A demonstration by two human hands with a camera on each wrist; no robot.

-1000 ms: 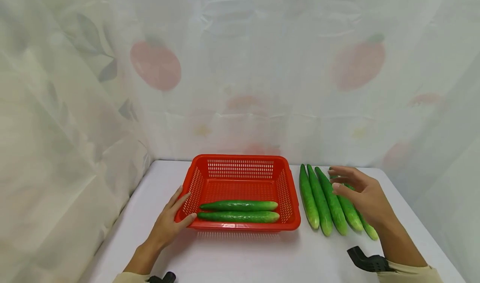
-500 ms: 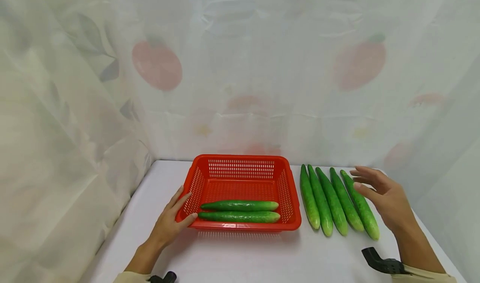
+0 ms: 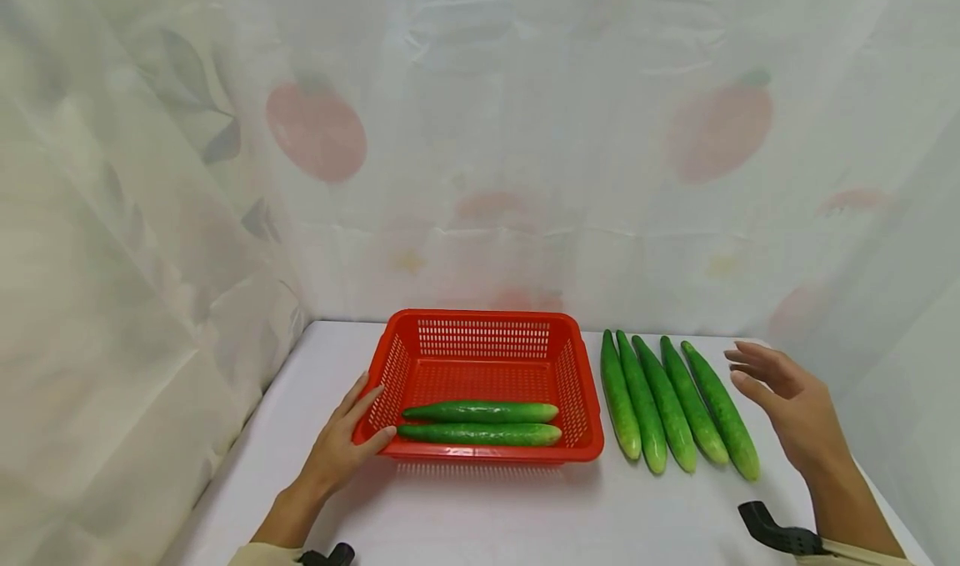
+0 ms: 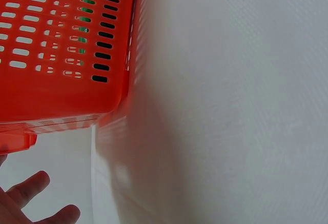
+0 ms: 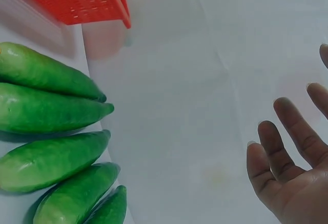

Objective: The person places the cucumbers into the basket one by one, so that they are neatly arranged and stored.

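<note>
Two cucumbers (image 3: 480,434) lie side by side along the near wall inside a red plastic basket (image 3: 480,320). At the basket's near left corner is my left hand (image 3: 335,449), fingers spread along the rim; the left wrist view shows the basket's slotted wall (image 4: 56,93) and some loose fingers. To the basket's right, several cucumbers (image 3: 663,403) lie in a row on the white table. My right hand (image 3: 791,403) is just right of the rightmost cucumber (image 3: 722,412), fingers relaxed and holding nothing. In the right wrist view its fingers (image 5: 292,124) are apart from the row of cucumbers (image 5: 51,106).
The white table (image 3: 495,516) has a back edge against a hanging pale curtain (image 3: 525,132) with printed fruit. More curtain (image 3: 135,299) hangs close along the left side. A black wrist mount (image 3: 780,533) sticks out from the right forearm.
My right hand has moved to the right, from over the row of cucumbers to beside it, uncovering the rightmost ones. The left hand, the basket and the cucumbers stay where they were.
</note>
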